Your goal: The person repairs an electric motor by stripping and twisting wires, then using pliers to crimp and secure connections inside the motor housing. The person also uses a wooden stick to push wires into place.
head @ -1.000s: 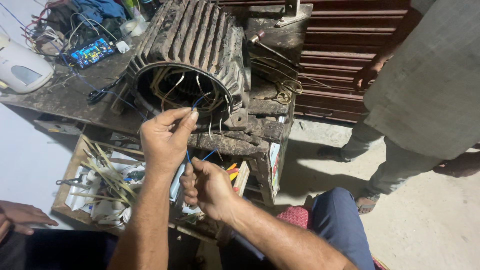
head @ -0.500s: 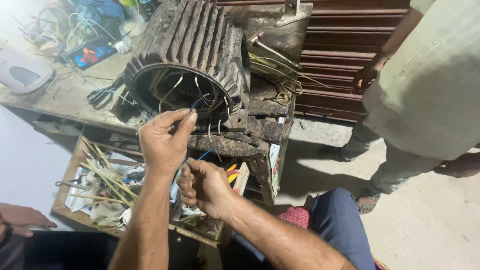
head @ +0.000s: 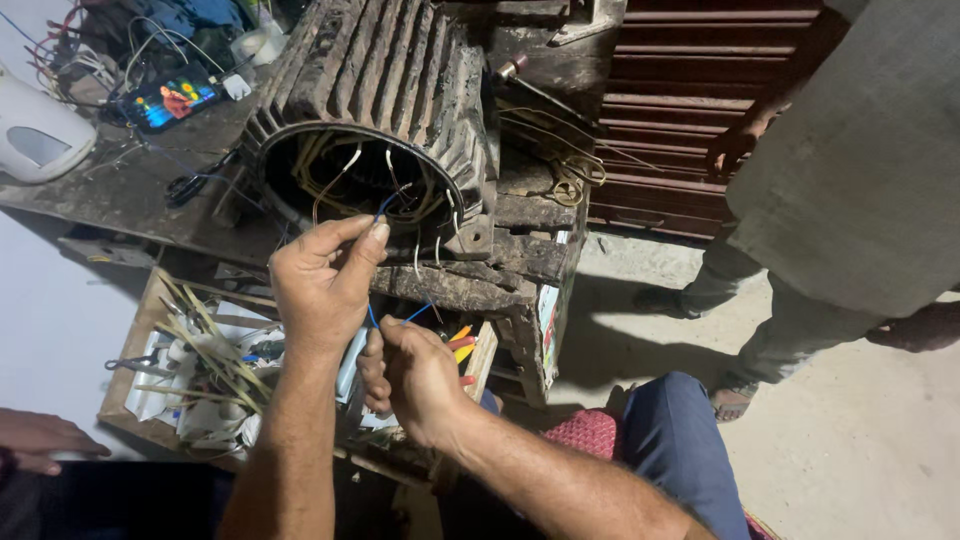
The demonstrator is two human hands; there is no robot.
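Observation:
A ribbed dark metal motor housing [head: 380,90] lies on its side on a grimy workbench [head: 130,190], its open end facing me with copper windings and loose wire ends [head: 350,180] inside. My left hand [head: 322,285] is raised in front of the opening, thumb and forefinger pinched on a thin blue wire [head: 385,205] that comes out of the windings. My right hand [head: 412,375] is lower, below the bench edge, fingers closed on the same blue wire [head: 372,318] where it hangs down.
An open drawer [head: 190,370] of sticks, wires and small tools sits under the bench at left. A white appliance [head: 35,135] and a lit phone [head: 170,103] lie on the bench. A person in grey clothing [head: 850,170] stands at right. Another hand [head: 40,440] rests at lower left.
The view has shifted slightly toward the motor. Both hands have stayed on the blue wire, and the left hand is a little closer to the opening.

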